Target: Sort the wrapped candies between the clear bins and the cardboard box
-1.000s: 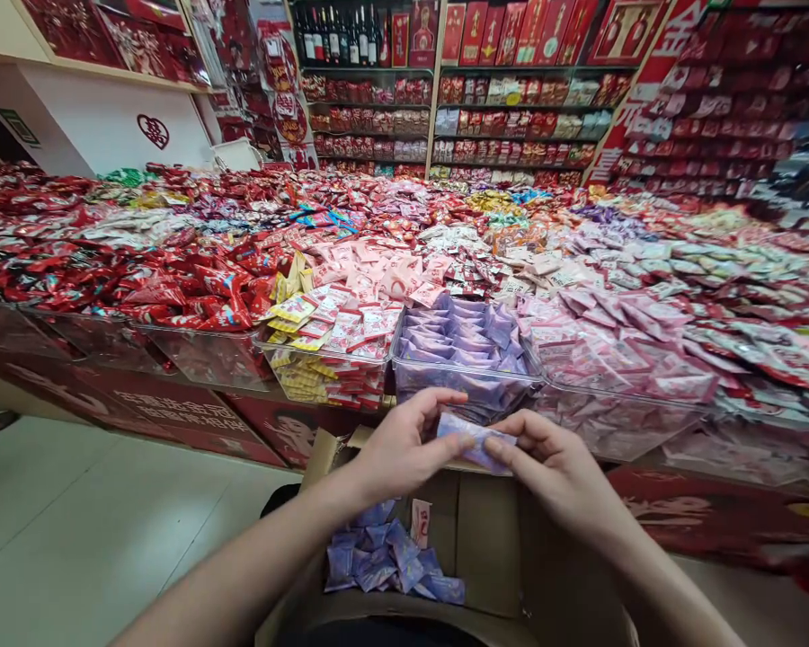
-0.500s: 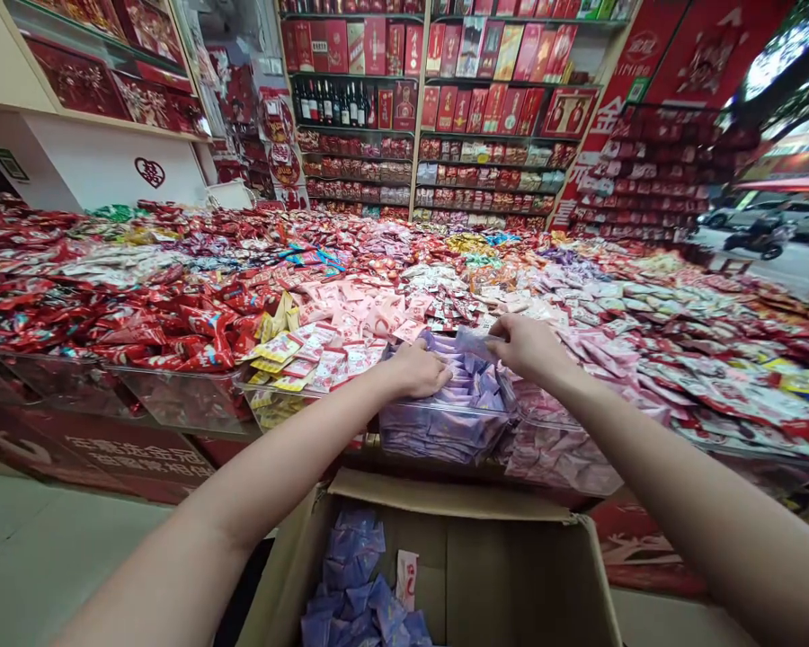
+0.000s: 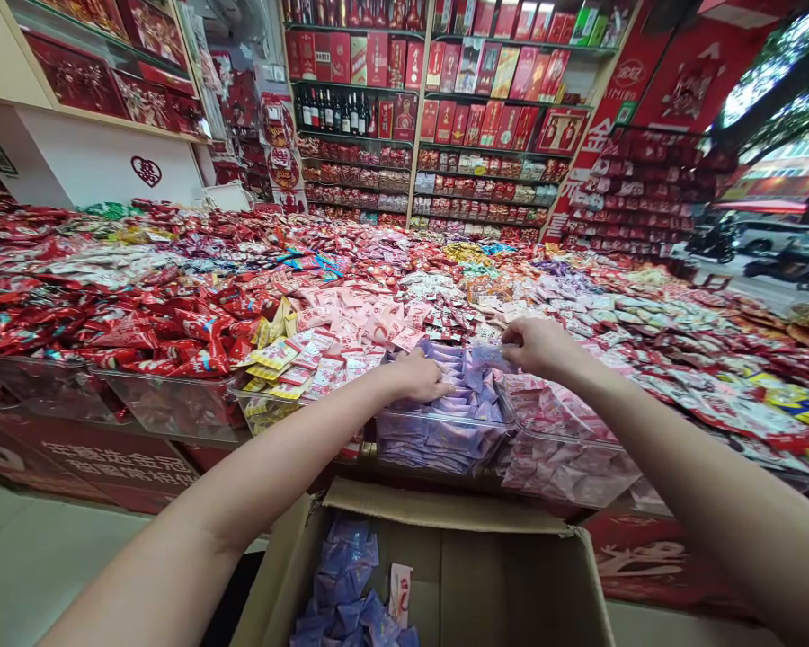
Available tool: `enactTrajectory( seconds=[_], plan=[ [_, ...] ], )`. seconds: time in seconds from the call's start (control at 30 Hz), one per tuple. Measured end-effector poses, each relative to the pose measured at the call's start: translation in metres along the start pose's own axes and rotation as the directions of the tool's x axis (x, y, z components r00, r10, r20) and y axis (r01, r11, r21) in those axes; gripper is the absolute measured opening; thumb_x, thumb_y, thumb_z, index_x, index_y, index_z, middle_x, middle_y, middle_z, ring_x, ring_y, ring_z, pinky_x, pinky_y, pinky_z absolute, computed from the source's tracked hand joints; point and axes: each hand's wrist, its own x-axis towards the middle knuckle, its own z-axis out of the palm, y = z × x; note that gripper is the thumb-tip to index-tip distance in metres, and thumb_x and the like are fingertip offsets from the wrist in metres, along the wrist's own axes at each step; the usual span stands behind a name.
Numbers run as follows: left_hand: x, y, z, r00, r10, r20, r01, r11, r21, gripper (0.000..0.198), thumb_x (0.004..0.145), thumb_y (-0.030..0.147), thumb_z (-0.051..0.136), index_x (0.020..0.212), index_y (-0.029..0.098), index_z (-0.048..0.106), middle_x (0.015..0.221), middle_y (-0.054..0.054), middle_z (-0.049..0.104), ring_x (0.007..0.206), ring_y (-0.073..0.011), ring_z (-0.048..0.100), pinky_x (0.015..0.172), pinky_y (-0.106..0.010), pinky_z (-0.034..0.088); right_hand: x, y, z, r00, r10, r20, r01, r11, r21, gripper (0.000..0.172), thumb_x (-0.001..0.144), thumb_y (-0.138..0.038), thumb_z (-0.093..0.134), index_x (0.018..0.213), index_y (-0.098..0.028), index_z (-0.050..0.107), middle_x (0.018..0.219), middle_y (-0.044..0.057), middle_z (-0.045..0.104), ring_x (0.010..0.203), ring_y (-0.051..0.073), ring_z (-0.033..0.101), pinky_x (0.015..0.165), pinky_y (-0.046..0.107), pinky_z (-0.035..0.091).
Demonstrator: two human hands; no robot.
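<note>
Purple packets (image 3: 445,431) heaped in a clear bin (image 3: 438,422) at the front edge of the surface (image 3: 74,270), between a pink-packet bin (image 3: 566,449) and a mixed yellow-and-pink one (image 3: 289,377). Left hand (image 3: 419,376) laid palm-down on the heap, fingers (image 3: 438,388) curled loosely, pinching nothing visible. Right hand (image 3: 536,346) at the far corner, fingertips pressed on one purple packet (image 3: 489,358). Below, cardboard box (image 3: 458,512) (more purple packets inside).

Glossy plastic purple packets (image 3: 445,422), clear bin (image 3: 438,415)
</note>
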Motion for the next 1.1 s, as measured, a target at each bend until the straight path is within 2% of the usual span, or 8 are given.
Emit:
enactTrajectory(
  seconds=[0.07,0.2,0.33,0.5,0.7,0.9,1.0,1.1],
  plan=[
    [0.004,0.003,-0.012,0.998,0.048,0.034,-0.045,0.997,-0.068,0.029,0.064,0.035,0.062,0.088,0.019,0.064,0.096,-0.006,0.065,0.093,-0.0209,0.054,0.082,-0.027,0.036,0.001,-0.001,-0.005,0.999,-0.006,-0.04,0.009,0.997,0.082,0.017,0.067,-0.022,0.055,0.08,-0.017,0.065,0.079,0.005,0.067,0.069,0.016,0.057,0.058,0.023,0.037],
    [0.024,0.004,-0.029,0.992,0.067,-0.108,-0.086,0.98,-0.18,0.046,0.068,0.025,0.057,0.113,0.016,0.052,0.101,-0.005,0.061,0.082,-0.0147,0.056,0.072,-0.023,0.04,0.015,-0.01,-0.004,0.994,-0.021,-0.103,0.045,0.969,0.243,0.02,0.068,-0.022,0.056,0.084,-0.017,0.065,0.079,0.004,0.067,0.068,0.014,0.057,0.057,0.022,0.038],
    [0.051,-0.009,-0.03,0.991,-0.04,-0.128,0.024,0.992,-0.123,0.023,0.072,0.018,0.049,0.089,0.012,0.065,0.073,-0.003,0.065,0.064,-0.0131,0.055,0.063,-0.023,0.04,0.044,-0.021,0.015,0.998,-0.008,-0.068,0.023,0.973,0.231,0.021,0.069,-0.02,0.055,0.087,-0.016,0.065,0.084,0.005,0.067,0.074,0.015,0.058,0.061,0.021,0.039],
    [0.072,-0.029,-0.028,0.969,-0.142,-0.2,0.136,0.99,-0.044,0.011,0.066,0.016,0.057,0.069,0.012,0.068,0.063,-0.005,0.063,0.063,-0.0162,0.054,0.065,-0.028,0.039,0.072,-0.032,0.04,0.999,-0.033,0.012,0.031,0.993,0.113,0.021,0.067,-0.013,0.055,0.084,-0.014,0.066,0.088,0.009,0.066,0.084,0.018,0.059,0.067,0.022,0.04],
    [0.07,-0.041,-0.021,0.957,-0.151,-0.246,0.142,0.988,-0.056,0.009,0.061,0.013,0.062,0.067,0.015,0.068,0.064,-0.005,0.064,0.07,-0.019,0.055,0.071,-0.029,0.04,0.084,-0.034,0.06,0.993,-0.075,0.087,0.067,0.993,0.097,0.022,0.065,-0.009,0.055,0.084,-0.013,0.065,0.087,0.011,0.066,0.082,0.019,0.06,0.064,0.022,0.04],
    [0.072,-0.039,-0.02,0.933,-0.107,-0.344,0.037,0.978,-0.206,0.021,0.068,0.015,0.057,0.088,0.016,0.062,0.069,-0.001,0.061,0.068,-0.0131,0.055,0.068,-0.024,0.042,0.084,-0.03,0.045,0.98,-0.167,0.107,0.147,0.974,0.172,0.027,0.067,-0.026,0.06,0.092,-0.016,0.062,0.085,0.005,0.066,0.076,0.015,0.059,0.061,0.02,0.04],
    [0.075,-0.031,-0.022,0.906,-0.107,-0.41,-0.025,0.953,-0.303,0.031,0.077,0.018,0.049,0.107,0.014,0.049,0.076,-0.002,0.06,0.066,-0.0096,0.055,0.062,-0.02,0.043,0.083,-0.029,0.036,0.984,-0.175,0.043,0.146,0.913,0.382,0.019,0.068,-0.029,0.059,0.081,-0.015,0.061,0.073,0.002,0.064,0.066,0.012,0.056,0.057,0.02,0.039],
    [0.073,-0.024,-0.022,0.905,-0.162,-0.394,-0.051,0.878,-0.476,0.041,0.08,0.025,0.048,0.118,0.013,0.038,0.08,-0.004,0.061,0.065,-0.0089,0.056,0.058,-0.019,0.043,0.081,-0.029,0.034,0.993,-0.109,0.037,0.045,0.666,0.745,0.01,0.069,-0.022,0.059,0.069,-0.014,0.053,0.06,0.0,0.058,0.054,0.009,0.052,0.052,0.02,0.04]
  ],
)
